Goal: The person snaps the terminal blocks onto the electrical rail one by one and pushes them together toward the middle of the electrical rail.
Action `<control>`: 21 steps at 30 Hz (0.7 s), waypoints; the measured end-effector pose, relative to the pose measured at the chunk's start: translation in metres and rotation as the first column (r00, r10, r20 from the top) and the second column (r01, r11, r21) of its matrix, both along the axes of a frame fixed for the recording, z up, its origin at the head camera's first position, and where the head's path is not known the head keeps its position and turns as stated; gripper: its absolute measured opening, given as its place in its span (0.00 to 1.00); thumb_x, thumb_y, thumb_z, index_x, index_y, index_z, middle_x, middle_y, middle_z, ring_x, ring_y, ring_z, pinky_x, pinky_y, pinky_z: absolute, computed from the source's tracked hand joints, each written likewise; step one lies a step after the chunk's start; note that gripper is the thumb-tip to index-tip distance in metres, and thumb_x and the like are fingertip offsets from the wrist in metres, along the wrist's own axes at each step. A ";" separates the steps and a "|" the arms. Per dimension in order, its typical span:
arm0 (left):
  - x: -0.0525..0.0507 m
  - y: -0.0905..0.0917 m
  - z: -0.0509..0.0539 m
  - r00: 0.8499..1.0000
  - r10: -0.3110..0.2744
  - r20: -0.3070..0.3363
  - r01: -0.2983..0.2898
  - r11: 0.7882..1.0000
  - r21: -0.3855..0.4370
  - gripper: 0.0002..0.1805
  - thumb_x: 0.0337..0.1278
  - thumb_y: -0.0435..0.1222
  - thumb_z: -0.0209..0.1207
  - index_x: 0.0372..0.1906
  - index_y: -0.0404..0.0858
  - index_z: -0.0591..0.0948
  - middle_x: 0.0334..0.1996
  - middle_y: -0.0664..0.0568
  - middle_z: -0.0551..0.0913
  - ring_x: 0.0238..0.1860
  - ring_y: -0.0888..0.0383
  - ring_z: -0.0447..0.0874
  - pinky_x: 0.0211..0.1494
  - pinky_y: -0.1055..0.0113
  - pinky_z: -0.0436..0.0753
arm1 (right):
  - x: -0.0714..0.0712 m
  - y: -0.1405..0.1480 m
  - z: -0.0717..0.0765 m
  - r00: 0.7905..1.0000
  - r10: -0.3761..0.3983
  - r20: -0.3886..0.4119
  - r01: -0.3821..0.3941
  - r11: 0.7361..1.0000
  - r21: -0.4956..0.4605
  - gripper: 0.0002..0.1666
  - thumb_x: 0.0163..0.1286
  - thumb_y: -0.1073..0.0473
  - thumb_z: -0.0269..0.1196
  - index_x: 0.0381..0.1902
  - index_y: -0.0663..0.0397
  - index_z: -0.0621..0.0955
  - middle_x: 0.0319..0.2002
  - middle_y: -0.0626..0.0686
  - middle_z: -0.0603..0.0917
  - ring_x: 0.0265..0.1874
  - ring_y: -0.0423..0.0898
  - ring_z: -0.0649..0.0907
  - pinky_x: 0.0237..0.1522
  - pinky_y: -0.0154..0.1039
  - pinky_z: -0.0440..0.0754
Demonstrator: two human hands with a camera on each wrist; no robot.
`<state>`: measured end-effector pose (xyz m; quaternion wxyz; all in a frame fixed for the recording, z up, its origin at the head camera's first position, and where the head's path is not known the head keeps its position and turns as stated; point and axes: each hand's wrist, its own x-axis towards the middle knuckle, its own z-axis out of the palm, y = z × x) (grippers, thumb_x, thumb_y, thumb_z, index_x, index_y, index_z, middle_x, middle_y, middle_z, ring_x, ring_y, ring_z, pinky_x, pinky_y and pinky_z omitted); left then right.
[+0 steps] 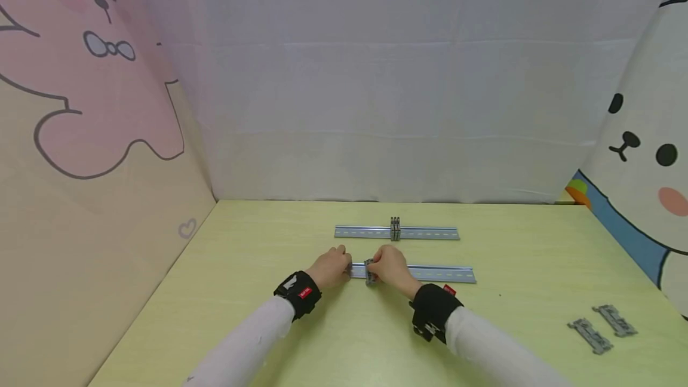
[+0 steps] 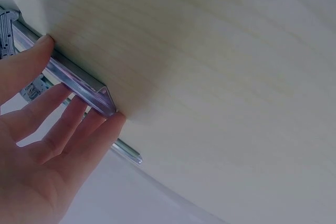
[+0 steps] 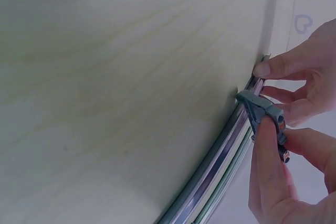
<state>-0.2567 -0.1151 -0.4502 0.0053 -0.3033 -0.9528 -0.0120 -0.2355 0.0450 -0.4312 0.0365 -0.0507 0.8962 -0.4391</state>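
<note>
The nearer metal DIN rail lies across the table. My left hand holds its left end; in the left wrist view, the thumb is on one edge of the rail and the fingers are along the other. A grey terminal block is pinched between thumb and fingers of my right hand. In the right wrist view the block stands at the rail, a little inward of the left hand. Whether it is clipped on cannot be seen.
Farther back lies a second DIN rail with a few terminal blocks standing side by side at its middle. Two loose terminal blocks, one nearer and one farther, lie flat at the right. A white curtain hangs behind the table.
</note>
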 end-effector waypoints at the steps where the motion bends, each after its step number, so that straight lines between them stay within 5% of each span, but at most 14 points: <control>1: 0.000 0.000 0.000 1.000 0.001 0.003 -0.001 1.000 0.002 0.10 0.41 0.34 0.65 0.31 0.35 0.79 0.26 0.51 0.70 0.28 0.56 0.70 0.28 0.69 0.71 | -0.001 0.000 -0.001 1.000 0.005 -0.006 -0.005 1.000 0.003 0.06 0.49 0.71 0.62 0.18 0.63 0.73 0.16 0.52 0.76 0.10 0.40 0.75 0.16 0.31 0.70; 16: -0.003 -0.002 -0.005 1.000 -0.008 -0.020 0.008 1.000 -0.002 0.10 0.40 0.35 0.65 0.31 0.36 0.79 0.27 0.50 0.71 0.28 0.56 0.71 0.28 0.68 0.72 | -0.007 -0.007 0.005 0.996 0.021 -0.085 -0.013 0.996 0.086 0.26 0.46 0.70 0.59 0.00 0.50 0.60 0.00 0.46 0.65 0.01 0.38 0.69 0.10 0.29 0.53; 18: -0.003 -0.002 -0.004 1.000 -0.005 -0.021 0.006 1.000 0.001 0.10 0.40 0.35 0.65 0.31 0.36 0.79 0.27 0.51 0.71 0.28 0.56 0.71 0.27 0.68 0.72 | -0.014 -0.005 -0.004 0.993 0.038 -0.116 -0.027 0.995 0.092 0.25 0.46 0.69 0.58 -0.01 0.51 0.61 0.01 0.46 0.63 0.01 0.39 0.67 0.11 0.30 0.51; 21: -0.002 -0.001 -0.004 1.000 -0.006 -0.022 0.006 1.000 0.005 0.09 0.40 0.35 0.65 0.30 0.36 0.79 0.27 0.51 0.71 0.28 0.56 0.71 0.27 0.69 0.72 | -0.047 -0.002 -0.053 0.980 0.073 -0.187 -0.051 0.992 0.118 0.21 0.43 0.69 0.55 0.00 0.50 0.62 0.01 0.44 0.62 0.01 0.39 0.65 0.11 0.32 0.49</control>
